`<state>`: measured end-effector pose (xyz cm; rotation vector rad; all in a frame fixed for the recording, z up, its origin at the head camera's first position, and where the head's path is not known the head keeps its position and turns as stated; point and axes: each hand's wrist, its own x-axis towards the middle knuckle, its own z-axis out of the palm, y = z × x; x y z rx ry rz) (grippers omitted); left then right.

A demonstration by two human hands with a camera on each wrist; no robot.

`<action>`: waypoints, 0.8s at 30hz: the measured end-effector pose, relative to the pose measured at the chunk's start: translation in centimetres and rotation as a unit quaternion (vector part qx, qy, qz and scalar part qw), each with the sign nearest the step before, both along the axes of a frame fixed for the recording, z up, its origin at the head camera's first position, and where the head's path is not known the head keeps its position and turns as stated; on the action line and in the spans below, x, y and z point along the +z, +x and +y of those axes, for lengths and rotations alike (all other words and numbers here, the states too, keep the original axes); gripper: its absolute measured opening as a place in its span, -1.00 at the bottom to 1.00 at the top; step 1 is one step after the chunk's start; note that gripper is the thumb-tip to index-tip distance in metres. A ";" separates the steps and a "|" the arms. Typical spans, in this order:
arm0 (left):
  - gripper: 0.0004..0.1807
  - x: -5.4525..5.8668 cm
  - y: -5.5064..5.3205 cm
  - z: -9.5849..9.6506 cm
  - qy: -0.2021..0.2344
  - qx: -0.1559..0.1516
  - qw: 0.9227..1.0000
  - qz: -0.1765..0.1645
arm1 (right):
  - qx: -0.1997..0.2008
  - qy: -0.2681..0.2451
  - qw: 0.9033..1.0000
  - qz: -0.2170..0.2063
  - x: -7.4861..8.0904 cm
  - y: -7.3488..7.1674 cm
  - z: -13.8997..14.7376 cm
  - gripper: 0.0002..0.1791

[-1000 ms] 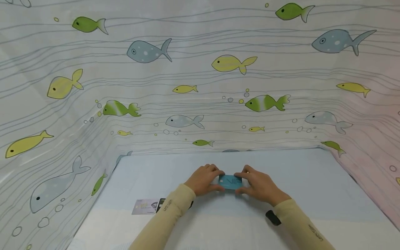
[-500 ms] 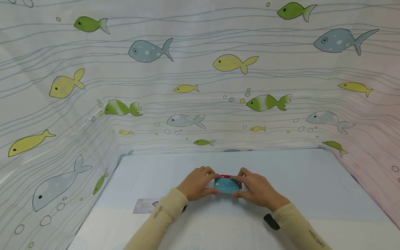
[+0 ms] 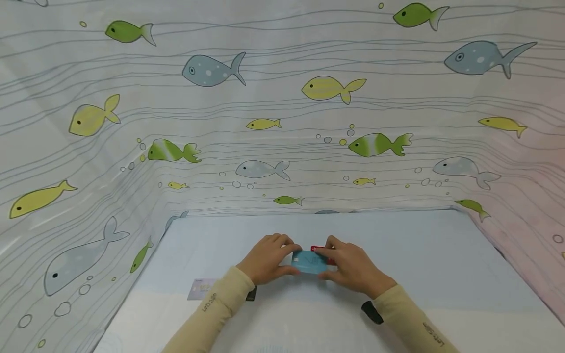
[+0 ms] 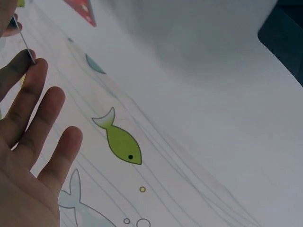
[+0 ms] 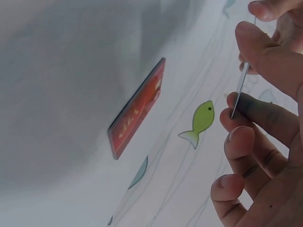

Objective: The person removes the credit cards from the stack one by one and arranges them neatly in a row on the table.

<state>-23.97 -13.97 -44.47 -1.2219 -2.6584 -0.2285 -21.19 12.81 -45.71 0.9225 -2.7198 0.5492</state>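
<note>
Both hands pinch a light blue card (image 3: 309, 262) by its two ends in the head view. My left hand (image 3: 270, 260) has its left end between thumb and fingers, and my right hand (image 3: 355, 264) has the right end. Seen almost edge-on, the card (image 5: 240, 87) is a thin line in the right wrist view. Below it on the table lies a red card stack (image 5: 137, 111) with pale lettering. The right fingers partly cover this red stack (image 3: 316, 248) in the head view. Only a red corner (image 4: 84, 10) shows in the left wrist view.
A silver-grey card (image 3: 200, 289) lies on the table (image 3: 397, 235) at the left. Beside it, a black card (image 3: 251, 294) is mostly hidden by the left sleeve (image 3: 220, 299). A fish-patterned sheet (image 3: 282, 108) surrounds the table at the back and sides.
The blue card has moved left and slightly toward me, held by both hands. This has uncovered the red stack behind it. The left forearm has shifted left over the silver-grey and black cards.
</note>
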 end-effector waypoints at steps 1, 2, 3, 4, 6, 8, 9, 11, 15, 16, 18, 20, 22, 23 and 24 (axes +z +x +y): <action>-0.40 0.0 0.1 -0.2 0.000 0.002 1.000 0.000 | 0.002 0.000 1.000 0.004 0.0 0.0 -0.2 -0.34; -0.40 0.0 0.2 -0.5 -0.001 0.005 1.000 -0.001 | 0.005 0.001 1.000 0.006 0.0 0.0 -0.5 -0.34; -0.40 0.0 0.3 -0.7 -0.003 0.008 1.000 -0.005 | 0.006 0.001 1.000 0.007 0.0 0.1 -0.7 -0.34; -0.40 0.0 0.4 -0.9 -0.004 0.009 1.000 -0.005 | 0.008 0.001 1.000 0.008 0.0 0.1 -0.9 -0.34; -0.40 -0.1 0.7 -1.5 -0.008 0.012 1.000 -0.004 | 0.010 0.001 1.000 0.008 0.0 0.2 -1.4 -0.35; -0.40 -0.1 0.9 -1.9 -0.006 0.010 1.000 0.009 | 0.015 0.002 1.000 0.013 0.0 0.3 -1.9 -0.36; -0.40 0.0 1.0 -2.2 -0.004 0.008 1.000 0.018 | 0.016 0.002 1.000 0.017 0.0 0.4 -2.2 -0.36; -0.41 0.2 1.2 -2.6 0.005 0.005 0.999 0.035 | 0.020 0.003 0.999 0.028 0.2 0.6 -2.7 -0.36; -0.41 0.4 1.7 -3.2 0.016 0.005 0.999 0.049 | 0.022 0.004 0.999 0.041 0.7 1.0 -3.3 -0.34; -0.40 0.4 1.9 -3.3 0.017 0.005 0.999 0.050 | 0.024 0.004 0.999 0.041 0.8 1.0 -3.4 -0.35; -0.40 0.4 2.1 -3.5 0.021 0.007 0.999 0.048 | 0.026 0.003 0.999 0.041 1.0 1.2 -3.6 -0.35; -0.40 0.4 2.4 -3.7 0.024 0.007 0.999 0.047 | 0.031 0.002 0.999 0.043 1.0 1.2 -3.7 -0.35; -0.40 0.5 2.5 -3.8 0.028 0.008 0.998 0.047 | 0.033 0.003 0.998 0.048 1.0 1.2 -3.8 -0.35; -0.40 0.5 2.6 -3.8 0.030 0.010 0.999 0.044 | 0.034 0.003 0.998 0.051 1.0 1.2 -3.8 -0.36; -0.40 0.6 2.6 -3.9 0.028 0.011 0.999 0.044 | 0.035 0.001 0.998 0.052 1.0 1.2 -3.9 -0.36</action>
